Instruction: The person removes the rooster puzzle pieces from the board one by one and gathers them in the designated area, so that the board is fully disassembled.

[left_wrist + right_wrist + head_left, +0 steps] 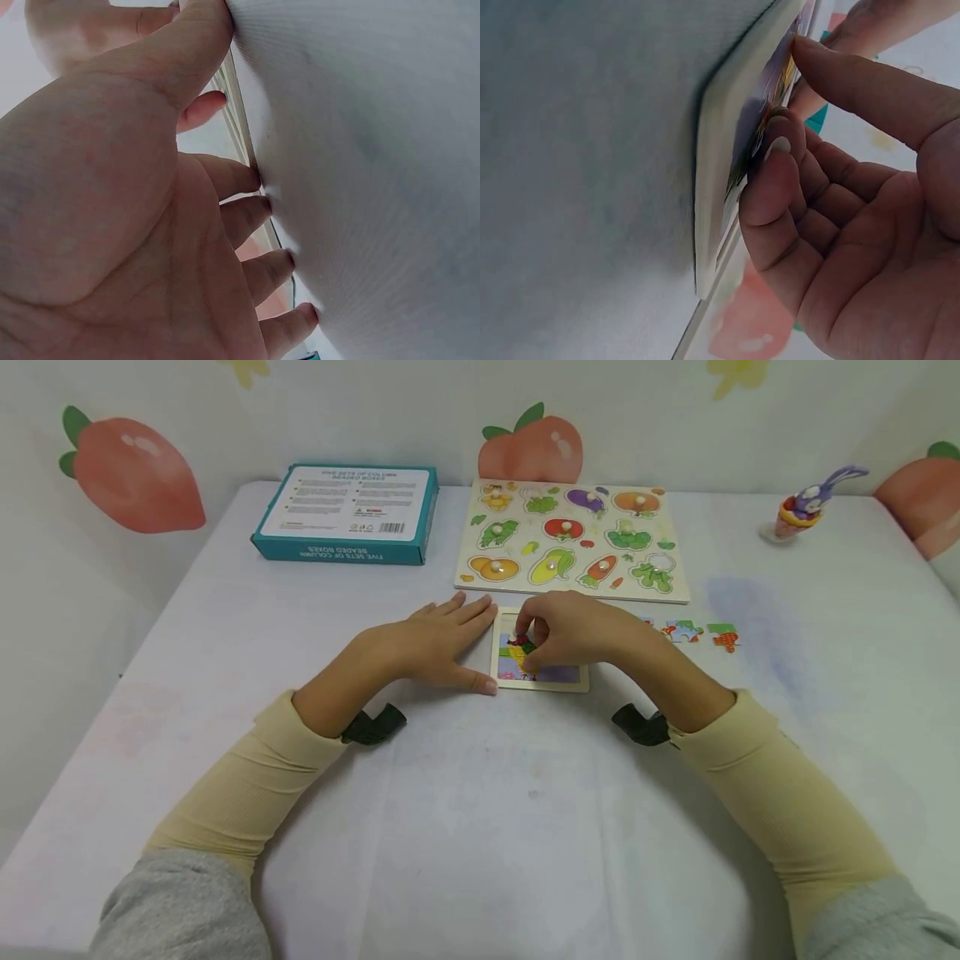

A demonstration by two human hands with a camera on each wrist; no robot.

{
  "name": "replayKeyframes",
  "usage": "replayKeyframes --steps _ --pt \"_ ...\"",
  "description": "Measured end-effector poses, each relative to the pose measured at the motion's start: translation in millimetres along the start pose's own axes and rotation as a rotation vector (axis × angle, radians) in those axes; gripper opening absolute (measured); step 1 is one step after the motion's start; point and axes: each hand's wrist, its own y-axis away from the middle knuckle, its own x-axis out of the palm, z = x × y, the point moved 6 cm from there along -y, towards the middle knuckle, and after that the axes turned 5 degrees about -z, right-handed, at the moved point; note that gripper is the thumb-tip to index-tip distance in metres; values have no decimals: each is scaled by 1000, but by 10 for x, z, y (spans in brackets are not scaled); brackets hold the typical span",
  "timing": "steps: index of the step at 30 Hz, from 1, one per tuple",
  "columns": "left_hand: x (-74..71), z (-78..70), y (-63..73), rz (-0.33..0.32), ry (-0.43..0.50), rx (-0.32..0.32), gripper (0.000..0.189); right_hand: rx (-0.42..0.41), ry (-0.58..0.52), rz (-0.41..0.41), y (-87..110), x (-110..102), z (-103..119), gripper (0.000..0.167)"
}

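A small square jigsaw puzzle (551, 673) in a pale wooden frame lies on the table between the hands. The left hand (438, 646) rests with spread fingers on the tabletop, index fingertip and thumb tip at the frame's left edge. Over the puzzle, the right hand (570, 628) has curled fingers and a straighter thumb, their tips down on the colourful picture, spanning a puzzle piece (524, 650). That piece's outline is hard to make out, and the hand covers the upper right of the picture. In the right wrist view, the thumb (847, 79) and fingertips touch the picture inside the frame (712, 172).
Loose puzzle pieces (682, 631) lie right of the frame, partly behind the right forearm. A vegetable knob board (517, 539) stands behind the puzzle. A teal box (341, 514) is at back left, and a purple-eared figure in a cup (801, 514) at back right.
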Motion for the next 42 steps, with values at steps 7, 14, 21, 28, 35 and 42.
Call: replayKeyframes --steps 7,14,21,28,35,42 --pt "0 -5 7 2 6 7 110 28 -12 -15 -13 12 -9 40" --pt "2 0 -3 2 0 6 110 24 -54 -38 12 12 1 42" --pt "0 -1 -4 4 2 3 110 -24 -61 -67 42 -4 27 31" --pt "2 -10 -2 -2 2 4 110 -93 -95 -123 52 -32 57 16" --pt "13 -9 -12 -4 4 14 112 -112 -135 -121 65 -52 42 13" --pt "7 0 -4 -5 -4 17 111 -83 -191 -149 139 -98 -10 10"
